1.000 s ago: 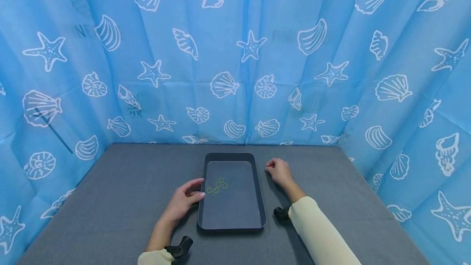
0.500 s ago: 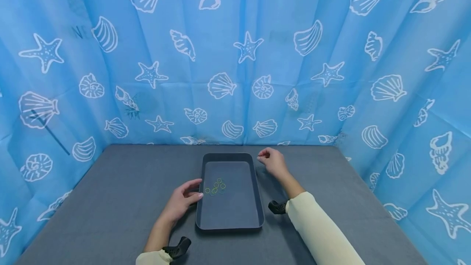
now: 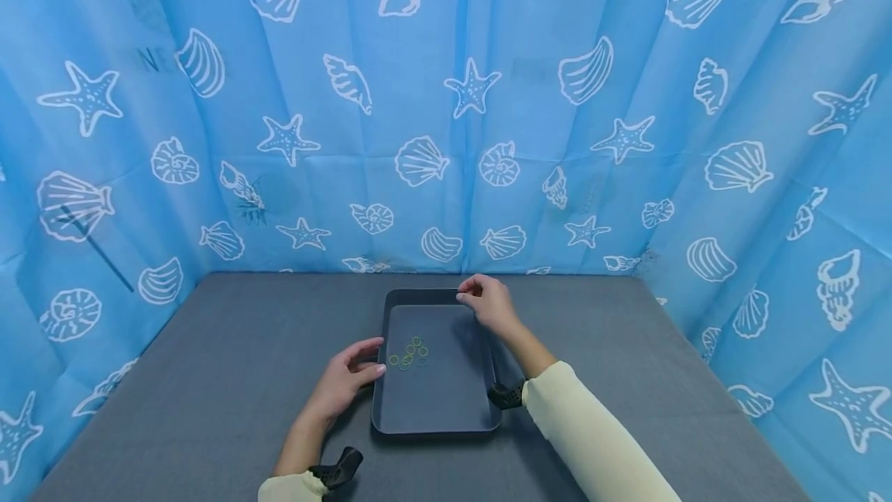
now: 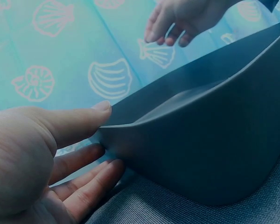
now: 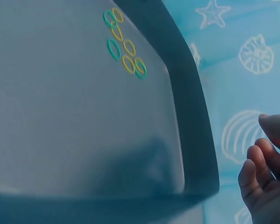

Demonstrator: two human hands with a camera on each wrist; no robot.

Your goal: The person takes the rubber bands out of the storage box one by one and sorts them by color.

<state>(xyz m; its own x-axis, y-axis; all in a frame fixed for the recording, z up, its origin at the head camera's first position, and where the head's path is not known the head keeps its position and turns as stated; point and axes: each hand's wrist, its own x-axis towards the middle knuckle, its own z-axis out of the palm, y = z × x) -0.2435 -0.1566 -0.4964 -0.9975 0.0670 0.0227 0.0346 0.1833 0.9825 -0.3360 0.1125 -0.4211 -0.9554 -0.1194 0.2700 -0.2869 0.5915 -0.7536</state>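
Observation:
A dark grey tray [image 3: 437,401] holds several small yellow and green rings [image 3: 409,352] in its left part; the right wrist view shows the rings [image 5: 128,47] lying flat, some overlapping. My left hand [image 3: 341,383] grips the tray's left wall. In the left wrist view this hand [image 4: 32,158] has its thumb at the rim and its fingers against the outer side. My right hand [image 3: 492,307] hovers over the tray's far right corner. Its fingers are loosely curled in the right wrist view, where the hand [image 5: 273,179] shows nothing held and stands apart from the tray [image 5: 191,107].
A grey cloth [image 3: 265,331] covers the table under the tray. Behind it and along both sides hangs a blue curtain [image 3: 446,107] with white shells and starfish. Black wrist devices [image 3: 506,395] sit at both sleeves; the right one overlaps the tray's right edge in the head view.
My right hand has moved left and slightly away from me, from beside the tray to over its far right corner. My left hand has stayed at the tray's left wall.

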